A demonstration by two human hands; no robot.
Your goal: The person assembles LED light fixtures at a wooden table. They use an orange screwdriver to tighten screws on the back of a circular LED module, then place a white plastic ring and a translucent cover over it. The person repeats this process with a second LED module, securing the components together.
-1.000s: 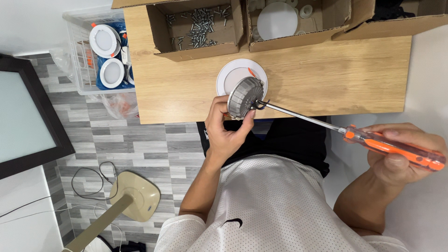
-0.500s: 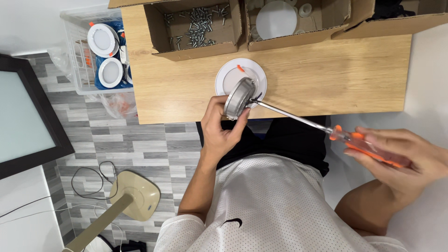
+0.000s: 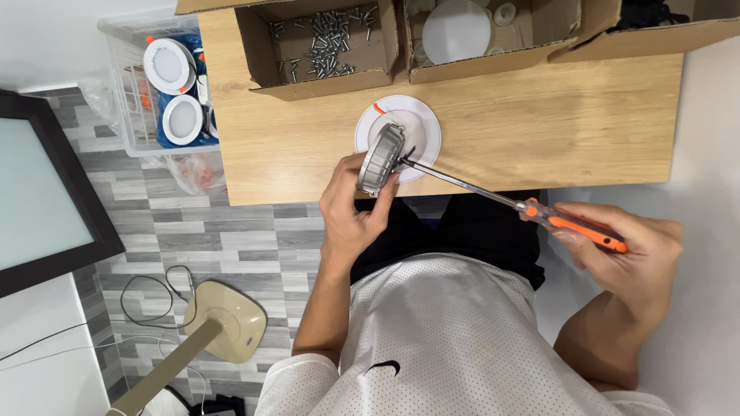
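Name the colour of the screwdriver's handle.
Orange, on the screwdriver handle gripped by the right hand; head view.

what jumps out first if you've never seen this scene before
At the wooden table's near edge, the left hand holds a round grey metal lamp housing on edge over a white disc-shaped lamp. The right hand drives a long orange-handled screwdriver into it. Behind, an open cardboard box of loose screws stands out.

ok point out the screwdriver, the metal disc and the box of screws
screwdriver (image 3: 574,225), head view, orange handle in the right hand
metal disc (image 3: 379,159), head view, ribbed rim
box of screws (image 3: 324,83), head view, front cardboard wall
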